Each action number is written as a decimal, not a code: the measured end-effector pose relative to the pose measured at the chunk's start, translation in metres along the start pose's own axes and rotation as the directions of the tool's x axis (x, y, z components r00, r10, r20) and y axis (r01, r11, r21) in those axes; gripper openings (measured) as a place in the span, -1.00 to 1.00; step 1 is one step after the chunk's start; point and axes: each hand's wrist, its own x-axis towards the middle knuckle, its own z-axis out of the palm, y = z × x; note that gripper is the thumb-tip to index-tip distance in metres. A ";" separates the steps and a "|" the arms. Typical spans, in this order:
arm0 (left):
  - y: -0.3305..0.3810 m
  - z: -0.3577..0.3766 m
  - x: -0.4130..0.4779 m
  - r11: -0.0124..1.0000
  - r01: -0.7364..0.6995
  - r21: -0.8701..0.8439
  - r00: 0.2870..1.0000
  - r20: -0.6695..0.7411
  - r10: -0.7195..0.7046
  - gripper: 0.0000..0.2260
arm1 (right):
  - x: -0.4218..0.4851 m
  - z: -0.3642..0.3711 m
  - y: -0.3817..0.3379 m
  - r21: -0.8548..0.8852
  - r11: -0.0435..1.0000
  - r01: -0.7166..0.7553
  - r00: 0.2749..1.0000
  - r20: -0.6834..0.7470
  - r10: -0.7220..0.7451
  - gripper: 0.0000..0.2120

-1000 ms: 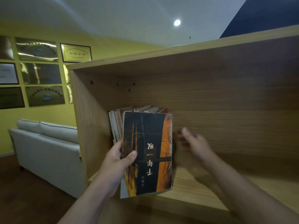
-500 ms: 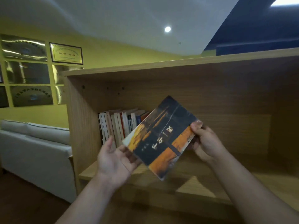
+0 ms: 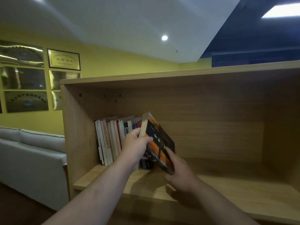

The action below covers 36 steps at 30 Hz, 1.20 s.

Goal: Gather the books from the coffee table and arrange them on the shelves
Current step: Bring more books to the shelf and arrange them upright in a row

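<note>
A dark book with an orange cover (image 3: 159, 140) stands tilted inside the wooden shelf (image 3: 113, 177), leaning left against a row of several upright books (image 3: 110, 140). My left hand (image 3: 136, 145) grips its page edge near the top. My right hand (image 3: 180, 169) holds its lower right corner, with the index finger lying along the cover. The book's bottom edge is hidden behind my hands, so I cannot tell whether it rests on the shelf board.
The shelf compartment extends far to the right of the books with bare board (image 3: 235, 190). A pale sofa (image 3: 32, 158) stands left of the shelf side panel (image 3: 76, 135). Framed plaques (image 3: 64, 59) hang on the yellow wall.
The book was turned from face-up and diagonal to nearly upright and moved into the shelf beside the row. My left hand shifted from underneath to its page edge; my right hand dropped to the lower corner.
</note>
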 end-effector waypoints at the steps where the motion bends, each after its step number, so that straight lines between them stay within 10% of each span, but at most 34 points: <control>1: 0.003 0.003 0.005 1.000 0.013 0.019 1.000 0.010 -0.013 -0.83 | 0.003 0.003 -0.003 -0.052 0.999 0.001 0.999 0.038 0.001 0.01; 15: -0.035 -0.015 0.055 0.997 0.032 -0.064 0.984 0.179 -0.020 -0.80 | 0.038 0.025 -0.007 0.118 0.993 -0.002 0.999 -0.052 0.008 -0.41; 18: -0.077 -0.041 0.050 0.914 -0.249 0.320 0.968 0.055 0.245 -0.83 | 0.045 0.031 -0.002 0.141 0.990 -0.030 0.997 -0.068 0.040 -0.53; 20: -0.108 -0.058 0.048 0.652 -0.289 0.701 0.922 0.021 0.386 -0.53 | 0.050 0.035 -0.002 0.155 0.987 -0.033 0.998 -0.044 0.041 -0.51; 23: -0.138 -0.070 0.050 0.599 -0.215 0.771 0.973 0.115 0.201 -0.19 | 0.061 0.038 -0.003 0.198 0.980 -0.033 0.999 0.029 0.027 -0.38; 36: -0.151 -0.070 0.058 0.535 -0.203 0.820 0.979 0.184 0.089 -0.04 | 0.102 0.068 0.002 0.318 0.948 -0.009 0.998 -0.057 0.029 -0.27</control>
